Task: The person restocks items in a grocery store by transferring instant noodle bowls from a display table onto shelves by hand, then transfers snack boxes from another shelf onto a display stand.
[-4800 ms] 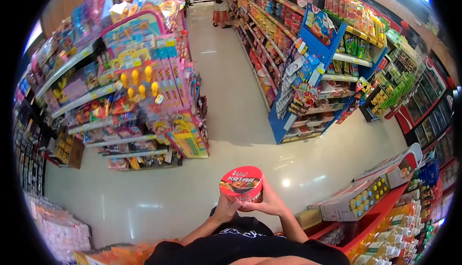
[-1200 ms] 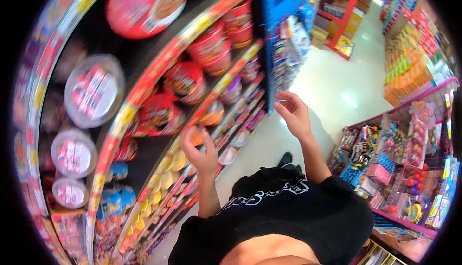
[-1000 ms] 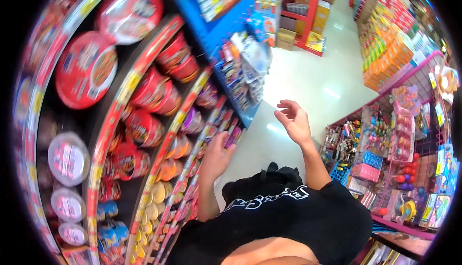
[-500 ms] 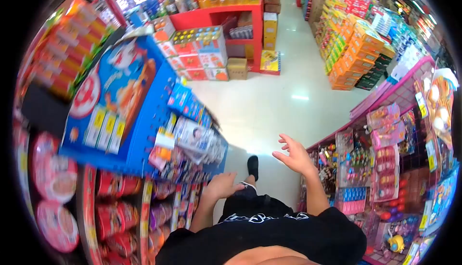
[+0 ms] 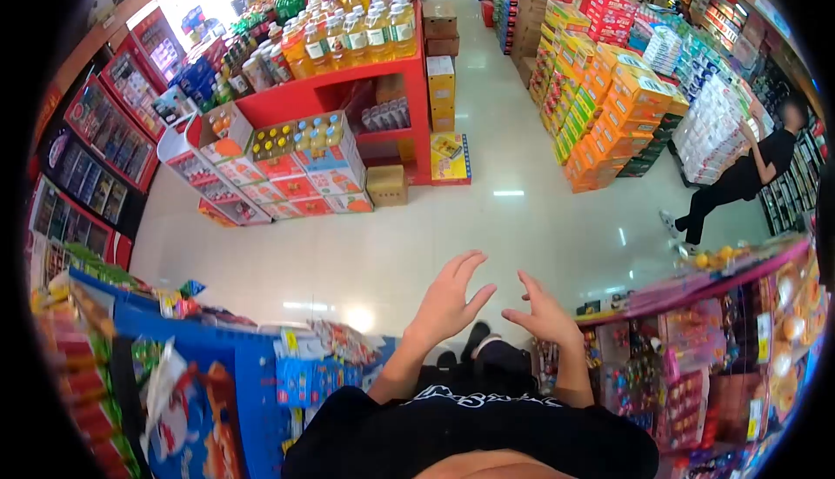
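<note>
My left hand (image 5: 448,302) is raised in front of my black shirt (image 5: 470,427), fingers and thumb apart, holding nothing. Beside it on the right, my right hand (image 5: 541,307) hangs in the air, empty too, its thumb spread from the fingers. The two hands do not touch each other. Nearest to my left hand is a blue rack (image 5: 252,375) with hanging packets. A pink rack (image 5: 687,292) of small toys and trinkets is close to my right hand. Below both hands, my dark shoes show on the pale floor (image 5: 383,249).
Ahead stands a red display (image 5: 383,70) with bottles on top and drink cartons (image 5: 291,170) at its left. Stacked orange boxes (image 5: 604,136) are right of an aisle. A person in black (image 5: 744,170) walks at the right. Fridges (image 5: 109,144) line the left.
The view has swung from the noodle shelves to the shop floor. The red cup held earlier is gone from my hands. My left hand has risen with its fingers spread, and a person has appeared at the right.
</note>
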Motion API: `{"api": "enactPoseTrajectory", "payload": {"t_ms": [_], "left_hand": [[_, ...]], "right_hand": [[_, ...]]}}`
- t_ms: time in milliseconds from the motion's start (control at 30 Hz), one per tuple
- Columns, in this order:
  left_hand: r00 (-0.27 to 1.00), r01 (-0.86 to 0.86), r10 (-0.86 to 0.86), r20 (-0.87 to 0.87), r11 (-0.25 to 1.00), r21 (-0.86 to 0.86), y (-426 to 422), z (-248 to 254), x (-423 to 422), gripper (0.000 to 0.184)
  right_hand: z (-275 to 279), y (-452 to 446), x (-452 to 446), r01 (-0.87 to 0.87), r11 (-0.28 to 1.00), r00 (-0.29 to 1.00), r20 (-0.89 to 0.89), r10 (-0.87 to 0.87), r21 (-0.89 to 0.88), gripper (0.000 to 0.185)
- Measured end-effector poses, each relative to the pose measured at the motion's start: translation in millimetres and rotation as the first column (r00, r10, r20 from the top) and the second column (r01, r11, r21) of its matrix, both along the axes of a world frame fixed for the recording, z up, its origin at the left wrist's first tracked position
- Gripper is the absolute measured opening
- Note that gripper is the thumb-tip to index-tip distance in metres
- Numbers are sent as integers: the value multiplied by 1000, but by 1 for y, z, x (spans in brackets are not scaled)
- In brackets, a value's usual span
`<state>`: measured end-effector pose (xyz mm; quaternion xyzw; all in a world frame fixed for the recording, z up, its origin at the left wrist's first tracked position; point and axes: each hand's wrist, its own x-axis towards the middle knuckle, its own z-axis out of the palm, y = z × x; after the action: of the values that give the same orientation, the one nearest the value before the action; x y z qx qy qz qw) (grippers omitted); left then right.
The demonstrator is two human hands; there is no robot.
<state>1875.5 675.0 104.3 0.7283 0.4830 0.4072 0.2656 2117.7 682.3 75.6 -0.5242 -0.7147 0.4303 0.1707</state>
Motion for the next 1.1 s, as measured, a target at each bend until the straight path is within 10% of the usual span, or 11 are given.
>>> {"api": "enactPoseTrajectory", "payload": {"t_ms": [200, 433, 633, 733, 1100], "left_hand": [[987, 35, -56, -151, 989, -142, 138, -46, -16, 55], [929, 123, -265, -257, 879, -461, 299, -40, -20, 54], [992, -121, 110, -57, 959, -255, 443, -13, -3, 49], [996, -78, 67, -52, 965, -251, 514, -22, -2, 47], [956, 95, -151, -253, 971, -221, 818, -81, -4, 43]], "right_hand": [[-58, 157, 16, -186, 966, 977, 139, 162, 181, 82], [-34, 386, 16, -353, 923, 857, 344, 384, -153, 81], [-3, 536, 13, -304, 912, 923, 323, 209, 277, 85], [2, 595, 12, -238, 970, 970, 59, 234, 58, 91], [-70, 849, 55, -346, 930, 873, 322, 367, -124, 88]]}}
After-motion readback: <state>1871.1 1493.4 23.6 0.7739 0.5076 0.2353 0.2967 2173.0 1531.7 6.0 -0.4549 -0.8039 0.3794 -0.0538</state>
